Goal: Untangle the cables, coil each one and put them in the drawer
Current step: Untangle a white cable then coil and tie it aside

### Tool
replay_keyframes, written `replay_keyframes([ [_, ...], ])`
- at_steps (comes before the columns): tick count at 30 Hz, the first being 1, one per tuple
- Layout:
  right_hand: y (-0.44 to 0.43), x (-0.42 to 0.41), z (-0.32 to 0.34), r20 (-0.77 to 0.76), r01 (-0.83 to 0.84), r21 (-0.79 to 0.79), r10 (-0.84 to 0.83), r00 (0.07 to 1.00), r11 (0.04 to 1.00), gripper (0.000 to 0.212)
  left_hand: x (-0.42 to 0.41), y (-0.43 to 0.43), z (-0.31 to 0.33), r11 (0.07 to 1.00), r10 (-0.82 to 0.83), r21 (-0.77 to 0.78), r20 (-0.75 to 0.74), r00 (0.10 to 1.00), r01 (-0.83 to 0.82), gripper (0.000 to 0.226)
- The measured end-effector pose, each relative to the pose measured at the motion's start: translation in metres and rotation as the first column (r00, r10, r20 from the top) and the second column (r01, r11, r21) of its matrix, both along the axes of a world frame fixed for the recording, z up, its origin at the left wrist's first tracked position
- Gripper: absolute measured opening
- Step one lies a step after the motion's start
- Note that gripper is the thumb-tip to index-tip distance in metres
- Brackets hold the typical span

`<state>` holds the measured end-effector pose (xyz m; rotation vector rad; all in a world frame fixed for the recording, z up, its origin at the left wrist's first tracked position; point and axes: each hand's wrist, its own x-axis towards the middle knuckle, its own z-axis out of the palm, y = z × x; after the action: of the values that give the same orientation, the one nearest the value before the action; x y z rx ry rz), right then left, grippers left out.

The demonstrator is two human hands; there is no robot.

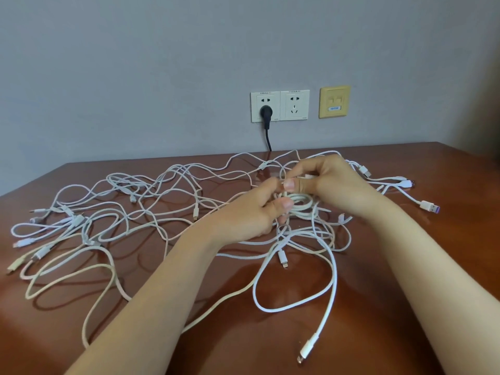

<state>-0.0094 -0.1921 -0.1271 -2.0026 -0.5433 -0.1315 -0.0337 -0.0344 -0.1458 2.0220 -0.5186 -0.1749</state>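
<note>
Writing first: a blue label sits on the yellow data plate, its text too blurred to read, and the tiny print atop the twin wall sockets is just as illegible. A black plug sits in the left socket.

Down on the table, both forearms reach in. The left hand curls round a small white coil, thumb pressed on its near side. The right hand pinches the coil's top from above, fingers bent. The tangle of white cables sprawls across the table, mostly to the left.
</note>
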Motion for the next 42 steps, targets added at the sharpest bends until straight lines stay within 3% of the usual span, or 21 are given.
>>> replay_keyframes([
  [3,-0.006,0.002,0.0,-0.226,-0.118,0.304,0.192,0.955,0.945,0.02,-0.007,-0.004,0.007,0.978,-0.055,-0.202,-0.038,0.998,0.046,0.015],
  [5,-0.002,0.001,-0.002,-0.332,-0.125,0.483,0.313,0.89,0.867,0.014,-0.009,-0.005,0.009,0.955,-0.08,-0.289,-0.05,0.996,0.063,0.015],
  [9,0.01,0.001,-0.007,-0.376,-0.036,0.601,0.322,0.869,0.798,0.009,-0.001,-0.003,0.013,0.878,-0.091,-0.477,-0.126,0.988,0.021,0.01],
  [14,0.027,-0.002,-0.008,-0.231,0.002,0.519,0.138,0.963,0.855,0.014,0.009,-0.002,0.014,0.794,0.137,-0.574,-0.149,0.979,-0.198,0.027],
  [17,0.035,-0.007,-0.009,-0.017,0.095,0.341,-0.095,0.995,0.935,0.011,0.011,-0.001,0.014,0.751,0.206,-0.601,-0.179,0.962,-0.273,0.027],
  [20,0.038,-0.012,-0.013,0.286,0.205,0.082,-0.22,0.932,0.975,0.024,0.012,-0.004,0.013,0.721,0.259,-0.61,-0.203,0.944,-0.329,0.026],
  [22,0.038,-0.012,-0.016,0.447,0.268,-0.01,-0.236,0.863,0.963,0.027,0.012,-0.009,0.011,0.727,0.328,-0.573,-0.192,0.925,-0.377,0.024],
  [23,0.037,-0.011,-0.018,0.504,0.289,-0.03,-0.235,0.831,0.957,0.027,0.01,-0.011,0.009,0.757,0.365,-0.533,-0.134,0.921,-0.378,0.025],
  [25,0.035,-0.01,-0.018,0.578,0.301,-0.073,-0.206,0.79,0.951,0.027,0.008,-0.011,0.003,0.84,0.457,-0.387,0.124,0.881,-0.381,0.028],
  [27,0.033,-0.01,-0.018,0.606,0.296,-0.119,-0.167,0.778,0.948,0.022,0.004,-0.008,0.0,0.89,0.457,-0.213,0.407,0.791,-0.404,0.028],
  [29,0.03,-0.011,-0.016,0.575,0.278,-0.16,-0.14,0.806,0.947,0.021,0.001,-0.005,0.0,0.909,0.403,-0.126,0.513,0.758,-0.398,0.026],
  [34,0.026,-0.015,-0.012,0.533,0.293,-0.087,-0.204,0.821,0.952,0.048,-0.003,-0.003,0.005,0.936,0.289,-0.011,0.596,0.749,-0.352,0.027],
  [42,0.034,-0.018,-0.014,0.419,0.276,0.029,-0.263,0.869,0.961,0.024,-0.004,-0.006,0.006,0.886,0.387,-0.066,0.65,0.654,-0.459,0.026],
])
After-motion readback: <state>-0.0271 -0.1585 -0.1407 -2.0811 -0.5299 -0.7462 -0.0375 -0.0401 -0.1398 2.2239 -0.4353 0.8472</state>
